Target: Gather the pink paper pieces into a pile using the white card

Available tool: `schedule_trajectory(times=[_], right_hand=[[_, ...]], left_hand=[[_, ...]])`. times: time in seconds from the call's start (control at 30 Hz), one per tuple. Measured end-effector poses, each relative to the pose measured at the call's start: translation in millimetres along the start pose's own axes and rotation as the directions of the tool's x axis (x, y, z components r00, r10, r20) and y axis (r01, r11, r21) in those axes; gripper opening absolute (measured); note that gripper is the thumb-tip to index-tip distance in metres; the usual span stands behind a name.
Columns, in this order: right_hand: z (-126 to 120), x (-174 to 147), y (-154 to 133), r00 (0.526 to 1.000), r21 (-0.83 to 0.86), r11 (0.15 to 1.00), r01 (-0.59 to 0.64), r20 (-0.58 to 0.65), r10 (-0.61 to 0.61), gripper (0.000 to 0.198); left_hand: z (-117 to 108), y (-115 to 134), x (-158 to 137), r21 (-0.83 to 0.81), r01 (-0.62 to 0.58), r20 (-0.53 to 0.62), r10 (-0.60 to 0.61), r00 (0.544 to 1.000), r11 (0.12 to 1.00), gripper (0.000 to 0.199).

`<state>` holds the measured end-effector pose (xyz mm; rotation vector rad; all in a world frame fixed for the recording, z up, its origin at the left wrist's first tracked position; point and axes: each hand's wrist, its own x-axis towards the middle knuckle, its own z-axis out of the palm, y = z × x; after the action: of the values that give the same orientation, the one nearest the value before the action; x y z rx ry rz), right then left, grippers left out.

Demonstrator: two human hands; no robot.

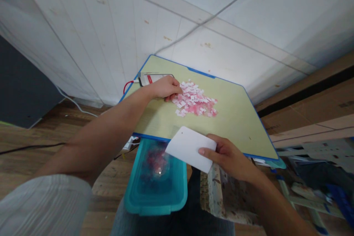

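Note:
My left hand (166,87) is closed at the left edge of a pile of small white and pink paper-like squares (195,99). Its fingertips touch the pile, and whatever they pinch is too small or hidden to make out. Between the thumb and fingers of my right hand (225,153) is a flat white card (190,147) with a small hole near one corner. The card sits over the near edge of the yellow tabletop (232,114), partly above a teal plastic bin (156,206).
A phone (155,78) with a red cable (127,85) lies behind my left hand. Inside the bin is a reddish clear heap (159,162). White panelled wall (155,18) rises behind the table. Cardboard boxes (312,112) stand at the right, and a patterned seat (226,195) is below.

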<state>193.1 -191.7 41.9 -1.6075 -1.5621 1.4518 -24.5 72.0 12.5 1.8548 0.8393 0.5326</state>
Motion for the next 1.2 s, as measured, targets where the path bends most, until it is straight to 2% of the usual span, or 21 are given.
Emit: schedule_trajectory(times=[0.1,0.2,0.27,0.5,0.67,0.77,1.0,1.13,1.2], right_hand=[[-17,3,2,0.983,-0.045,0.998,0.039,-0.179,-0.047,0.033],[-34,13,1,0.907,-0.171,0.983,0.064,-0.400,-0.129,0.035],[-41,20,0,0.869,-0.269,0.962,0.046,-0.463,-0.171,0.035],[-44,31,1,0.870,-0.453,0.891,0.007,-0.436,-0.229,0.032],[-53,24,-1,0.840,-0.442,0.895,-0.053,-0.504,-0.200,0.031],[-55,24,-3,0.820,-0.441,0.896,-0.048,-0.530,-0.216,0.030],[-59,22,-3,0.833,-0.485,0.872,-0.063,-0.507,-0.222,0.029],[-56,17,-12,0.821,-0.444,0.894,-0.058,-0.531,-0.211,0.027],[-50,19,-16,0.829,-0.435,0.900,-0.032,-0.515,-0.220,0.027]], left_hand=[[0,-3,2,0.003,-0.006,-0.008,0.006,1.000,1.000,0.025],[1,-4,3,0.000,-0.001,-0.017,0.001,1.000,1.000,0.025],[1,-4,3,-0.003,0.000,-0.014,0.000,1.000,1.000,0.025],[0,-3,2,0.001,-0.001,-0.015,0.001,1.000,1.000,0.025],[0,-4,3,0.009,-0.005,-0.008,0.005,1.000,1.000,0.023],[0,-4,3,0.019,-0.006,-0.004,0.006,1.000,1.000,0.022],[-1,-3,2,0.021,0.011,-0.008,-0.011,1.000,1.000,0.022],[-1,0,1,0.022,0.022,-0.011,-0.022,1.000,1.000,0.022],[0,1,1,0.023,0.027,-0.012,-0.027,1.000,0.999,0.021]])
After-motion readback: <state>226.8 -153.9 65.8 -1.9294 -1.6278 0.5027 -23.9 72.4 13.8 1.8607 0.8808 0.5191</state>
